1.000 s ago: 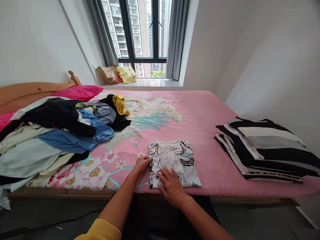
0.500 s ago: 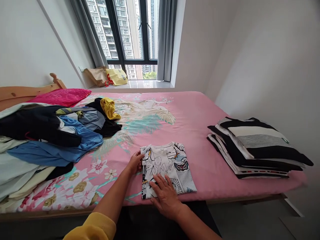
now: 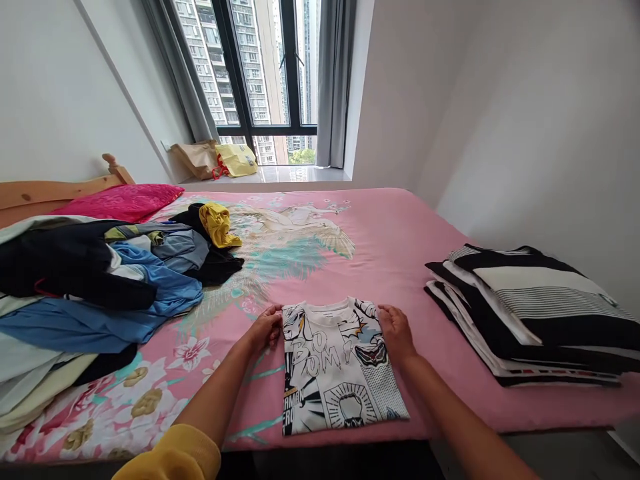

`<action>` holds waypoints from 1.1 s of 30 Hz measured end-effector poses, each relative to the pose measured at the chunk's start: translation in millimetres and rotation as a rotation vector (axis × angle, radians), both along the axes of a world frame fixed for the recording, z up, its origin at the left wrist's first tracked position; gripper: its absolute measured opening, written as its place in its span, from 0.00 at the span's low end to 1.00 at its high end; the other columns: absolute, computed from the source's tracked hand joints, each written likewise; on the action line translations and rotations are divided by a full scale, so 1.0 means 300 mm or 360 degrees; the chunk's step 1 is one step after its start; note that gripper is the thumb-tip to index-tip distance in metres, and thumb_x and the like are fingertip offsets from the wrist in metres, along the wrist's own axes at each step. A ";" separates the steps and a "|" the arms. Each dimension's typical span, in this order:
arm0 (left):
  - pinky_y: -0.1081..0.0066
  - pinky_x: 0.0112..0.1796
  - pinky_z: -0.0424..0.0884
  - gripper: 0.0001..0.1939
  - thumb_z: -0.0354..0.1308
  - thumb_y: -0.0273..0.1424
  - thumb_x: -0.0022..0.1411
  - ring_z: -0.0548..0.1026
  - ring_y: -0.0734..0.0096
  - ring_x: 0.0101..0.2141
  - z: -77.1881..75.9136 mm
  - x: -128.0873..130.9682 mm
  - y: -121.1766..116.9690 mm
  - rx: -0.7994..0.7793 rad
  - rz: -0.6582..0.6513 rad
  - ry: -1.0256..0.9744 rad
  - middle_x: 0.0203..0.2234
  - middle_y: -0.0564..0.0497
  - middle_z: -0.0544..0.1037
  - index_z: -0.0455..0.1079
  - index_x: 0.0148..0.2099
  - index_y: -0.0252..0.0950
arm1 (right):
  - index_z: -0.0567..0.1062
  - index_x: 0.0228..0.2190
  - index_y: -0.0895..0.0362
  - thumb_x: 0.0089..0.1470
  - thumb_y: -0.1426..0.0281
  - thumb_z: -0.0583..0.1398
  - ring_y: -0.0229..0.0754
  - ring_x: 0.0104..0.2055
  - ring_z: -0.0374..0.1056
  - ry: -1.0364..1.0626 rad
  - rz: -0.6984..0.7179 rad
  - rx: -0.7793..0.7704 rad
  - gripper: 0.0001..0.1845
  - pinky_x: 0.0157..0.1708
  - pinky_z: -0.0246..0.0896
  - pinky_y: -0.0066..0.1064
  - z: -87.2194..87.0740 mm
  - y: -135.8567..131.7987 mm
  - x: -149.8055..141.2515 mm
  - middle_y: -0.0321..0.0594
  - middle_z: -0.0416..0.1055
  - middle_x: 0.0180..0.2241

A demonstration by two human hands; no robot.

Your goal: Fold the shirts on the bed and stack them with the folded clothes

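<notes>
A folded white T-shirt (image 3: 335,367) with black cartoon prints lies flat near the front edge of the bed, its collar facing away from me. My left hand (image 3: 267,327) pinches the shirt's upper left corner, fingers curled at its edge. At the upper right corner, my right hand (image 3: 397,328) grips the edge in the same way, with its fingertips partly hidden. To the right rests a stack of folded clothes (image 3: 530,313), a black-and-white striped top uppermost. A loose heap of clothes (image 3: 100,280) covers the left of the bed.
The bed's pink floral sheet (image 3: 380,247) spreads under everything. A crumpled yellow garment (image 3: 219,224) tops the far end of the heap. Behind it are a magenta pillow (image 3: 125,202) and a wooden headboard (image 3: 55,193). Paper bags (image 3: 237,160) stand on the window sill.
My right hand has left the shirt's lower front, where it lay flat, and moved up to the upper right corner. The left hand stays at its corner. The view has shifted slightly.
</notes>
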State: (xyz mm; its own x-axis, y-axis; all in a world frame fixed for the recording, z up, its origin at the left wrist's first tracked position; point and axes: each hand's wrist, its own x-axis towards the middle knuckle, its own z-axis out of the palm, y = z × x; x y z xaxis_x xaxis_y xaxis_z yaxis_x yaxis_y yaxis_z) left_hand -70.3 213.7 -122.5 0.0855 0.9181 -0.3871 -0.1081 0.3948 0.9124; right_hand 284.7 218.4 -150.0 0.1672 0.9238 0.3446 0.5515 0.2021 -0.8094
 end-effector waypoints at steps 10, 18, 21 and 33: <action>0.80 0.09 0.51 0.13 0.53 0.32 0.43 0.47 0.85 0.09 0.008 -0.032 0.091 -0.0021 -0.0338 -0.0013 0.15 0.61 0.64 0.60 0.35 0.37 | 0.75 0.38 0.56 0.58 0.60 0.47 0.44 0.42 0.63 -0.0411 0.0004 0.0042 0.20 0.47 0.57 0.35 -0.066 0.121 0.017 0.41 0.73 0.39; 0.77 0.10 0.51 0.03 0.47 0.29 0.38 0.49 0.82 0.09 0.033 -0.042 0.194 -0.0044 -0.0612 0.0354 0.10 0.59 0.58 0.58 0.23 0.37 | 0.73 0.46 0.57 0.56 0.65 0.46 0.44 0.46 0.64 -0.0431 0.0029 -0.0057 0.22 0.49 0.55 0.35 -0.073 0.149 0.028 0.42 0.72 0.46; 0.77 0.12 0.47 0.04 0.46 0.29 0.37 0.50 0.81 0.10 0.044 -0.043 0.210 0.0012 -0.0660 0.0562 0.08 0.59 0.56 0.59 0.21 0.36 | 0.73 0.43 0.57 0.55 0.65 0.47 0.44 0.43 0.65 -0.0413 0.0010 -0.0117 0.20 0.45 0.56 0.33 -0.070 0.155 0.028 0.41 0.73 0.43; 0.73 0.23 0.52 0.03 0.44 0.30 0.40 0.56 0.74 0.20 0.081 -0.052 0.167 0.0322 -0.0727 0.1284 0.14 0.55 0.59 0.55 0.19 0.37 | 0.65 0.20 0.55 0.54 0.59 0.51 0.39 0.28 0.58 -0.0501 -0.0175 -0.0125 0.16 0.29 0.48 0.28 -0.070 0.147 0.021 0.36 0.64 0.22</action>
